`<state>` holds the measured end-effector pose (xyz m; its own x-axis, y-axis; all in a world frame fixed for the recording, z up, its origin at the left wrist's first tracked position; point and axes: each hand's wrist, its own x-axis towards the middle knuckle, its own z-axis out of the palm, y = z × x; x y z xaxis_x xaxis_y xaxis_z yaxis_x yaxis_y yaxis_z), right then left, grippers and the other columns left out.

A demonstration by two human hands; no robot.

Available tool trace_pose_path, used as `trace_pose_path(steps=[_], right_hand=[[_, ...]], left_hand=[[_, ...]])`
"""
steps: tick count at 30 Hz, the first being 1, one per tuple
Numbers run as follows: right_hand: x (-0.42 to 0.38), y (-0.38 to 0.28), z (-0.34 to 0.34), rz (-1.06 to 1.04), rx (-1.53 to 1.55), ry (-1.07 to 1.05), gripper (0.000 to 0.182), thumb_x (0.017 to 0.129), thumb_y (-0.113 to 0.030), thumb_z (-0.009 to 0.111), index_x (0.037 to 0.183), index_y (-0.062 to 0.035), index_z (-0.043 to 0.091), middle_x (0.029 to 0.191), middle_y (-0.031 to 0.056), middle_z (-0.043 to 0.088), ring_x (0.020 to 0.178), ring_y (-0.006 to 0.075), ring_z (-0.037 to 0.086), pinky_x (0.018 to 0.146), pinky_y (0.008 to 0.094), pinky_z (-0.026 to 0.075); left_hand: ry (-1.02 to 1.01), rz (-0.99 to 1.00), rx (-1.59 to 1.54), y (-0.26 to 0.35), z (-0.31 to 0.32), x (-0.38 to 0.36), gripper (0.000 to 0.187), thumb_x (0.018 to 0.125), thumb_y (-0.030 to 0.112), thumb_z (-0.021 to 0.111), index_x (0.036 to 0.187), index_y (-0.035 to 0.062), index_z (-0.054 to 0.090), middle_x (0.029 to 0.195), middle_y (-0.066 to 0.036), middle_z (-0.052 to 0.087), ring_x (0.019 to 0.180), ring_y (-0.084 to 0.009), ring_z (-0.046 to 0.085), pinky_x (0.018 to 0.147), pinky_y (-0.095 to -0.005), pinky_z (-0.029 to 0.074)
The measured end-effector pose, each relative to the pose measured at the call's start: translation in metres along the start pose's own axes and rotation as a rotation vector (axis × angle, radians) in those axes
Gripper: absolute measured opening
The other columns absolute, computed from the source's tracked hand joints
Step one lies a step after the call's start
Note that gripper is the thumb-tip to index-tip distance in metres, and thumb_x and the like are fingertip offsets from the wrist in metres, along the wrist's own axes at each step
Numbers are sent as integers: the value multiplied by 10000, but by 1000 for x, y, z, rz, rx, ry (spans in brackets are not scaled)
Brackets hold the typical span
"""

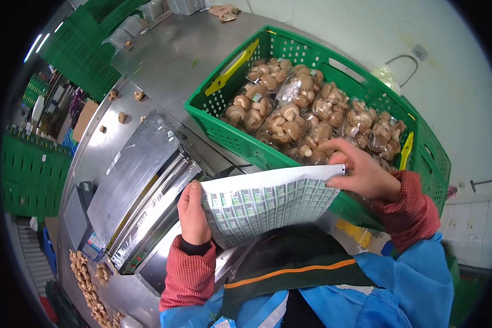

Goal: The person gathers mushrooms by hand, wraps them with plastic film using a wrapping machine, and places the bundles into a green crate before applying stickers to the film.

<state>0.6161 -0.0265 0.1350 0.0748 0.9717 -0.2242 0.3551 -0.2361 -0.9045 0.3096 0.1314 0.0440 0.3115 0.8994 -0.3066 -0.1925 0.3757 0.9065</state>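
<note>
A large white sheet of small green-and-grey labels (268,205) hangs between my two hands in front of my body, sagging a little in the middle. My left hand (193,216) pinches its left edge, thumb on the near side. At the upper right corner, my right hand (363,170) grips it between thumb and fingers, over the near rim of a green crate (229,136). Inside that crate lie several film-wrapped packs of brown mushrooms (289,123), a few with a small label on top. The sheet and my right hand hide some packs.
A film-wrapping machine (142,180) stands on the steel table (175,46) to my left, beside a grey scale-like device (79,216). Loose mushrooms (87,281) lie at the lower left, with a few more farther back. Stacked green crates (32,175) stand beyond the table.
</note>
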Motion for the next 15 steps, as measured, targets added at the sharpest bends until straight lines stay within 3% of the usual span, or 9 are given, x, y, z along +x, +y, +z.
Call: trace_pose_path(steps=[2,4,7,8,11,12,13,15], right_hand=[[-18,7,15,24,264,171,509,822,33,596,1282,-28,385,898,89,634,869,126,608,739,264,471],[-31,15,26,77,455,323,490,828,47,583,1271,-33,389,883,93,637,856,127,606,736,258,471],[-43,24,43,43,601,572,384,844,39,568,1201,-32,445,852,91,639,797,116,596,711,236,462],[-47,28,48,26,590,641,357,846,32,569,1182,-30,462,853,87,638,785,112,591,704,230,458],[-52,31,56,-17,599,774,205,862,9,554,1065,-24,540,846,63,632,751,89,575,675,213,445],[-55,33,55,-31,595,772,188,864,11,550,1049,-25,549,845,58,631,751,85,573,673,212,444],[-59,35,53,-45,589,768,172,866,12,545,1033,-27,557,845,52,630,750,81,571,671,212,443],[-63,37,53,-54,628,757,132,881,0,531,1004,-29,570,844,41,627,750,72,569,667,210,444]], left_hand=[[-13,63,53,-7,-1,1,171,963,187,511,951,33,584,798,21,575,719,-65,507,683,-220,415],[-9,185,143,-13,2,0,166,954,145,522,1058,23,564,817,5,590,738,-70,527,704,-223,429],[6,170,12,-9,19,-24,344,930,83,541,1257,27,448,863,-34,618,787,-90,567,745,-244,452],[-87,176,39,-8,18,-31,500,915,53,549,1361,42,325,919,-75,637,840,-110,594,781,-259,462],[-194,217,56,-12,15,-48,412,879,37,602,1269,31,468,977,-66,645,889,-118,592,815,-249,450],[-179,246,52,-14,14,-49,287,866,47,631,1146,25,569,981,-45,642,898,-110,580,810,-239,441],[-211,293,71,-15,9,-48,189,869,49,632,1055,27,610,978,-34,638,895,-101,568,801,-233,435],[-199,245,28,-14,6,-48,141,874,40,622,1015,31,621,967,-28,637,876,-94,564,792,-231,432]])
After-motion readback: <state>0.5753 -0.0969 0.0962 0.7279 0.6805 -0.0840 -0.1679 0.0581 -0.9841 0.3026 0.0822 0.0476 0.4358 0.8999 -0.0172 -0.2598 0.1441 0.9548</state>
